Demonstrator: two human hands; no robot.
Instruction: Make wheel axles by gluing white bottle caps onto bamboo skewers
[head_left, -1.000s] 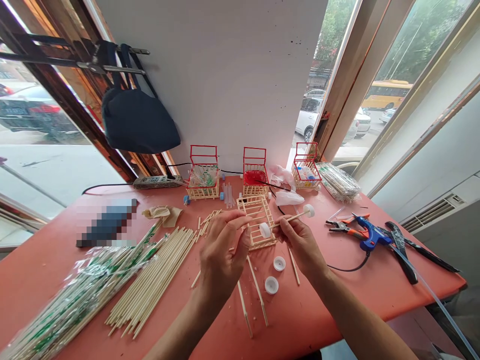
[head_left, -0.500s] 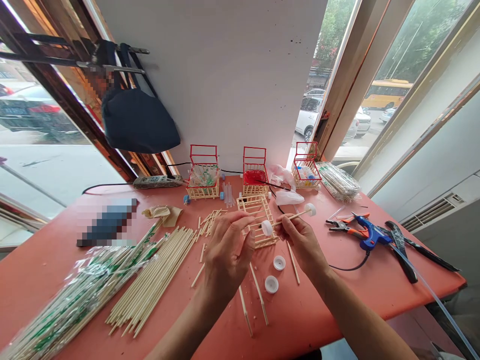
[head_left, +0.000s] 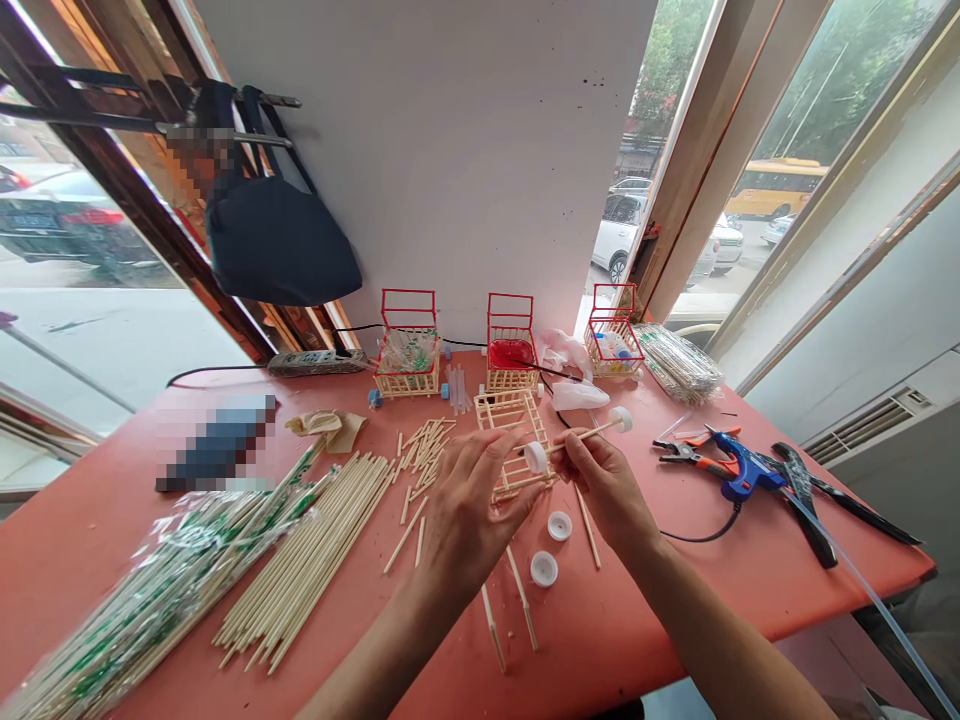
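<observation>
My right hand (head_left: 606, 485) pinches a short wooden stick (head_left: 598, 431) above the table. A white bottle cap (head_left: 535, 458) is on its left end and another white cap (head_left: 621, 419) on its right end. My left hand (head_left: 471, 505) is beside the left cap, thumb and fingers apart, with nothing between them. Behind both hands lies a small wooden-stick frame (head_left: 504, 402), partly hidden by them. Two loose white caps, a nearer one (head_left: 544, 569) and a farther one (head_left: 559, 526), lie on the table below my right hand.
Long sticks (head_left: 307, 555) and a plastic-wrapped bundle (head_left: 180, 590) cover the left side of the red table (head_left: 630, 650). Three red-trimmed stick baskets stand at the back, one in the middle (head_left: 511, 378). To the right lie a blue glue gun (head_left: 746, 472), pliers (head_left: 679, 453) and a cord.
My left hand has moved slightly right and down, its thumb and fingers spreading around the left cap. The right hand and the stick have stayed almost still.
</observation>
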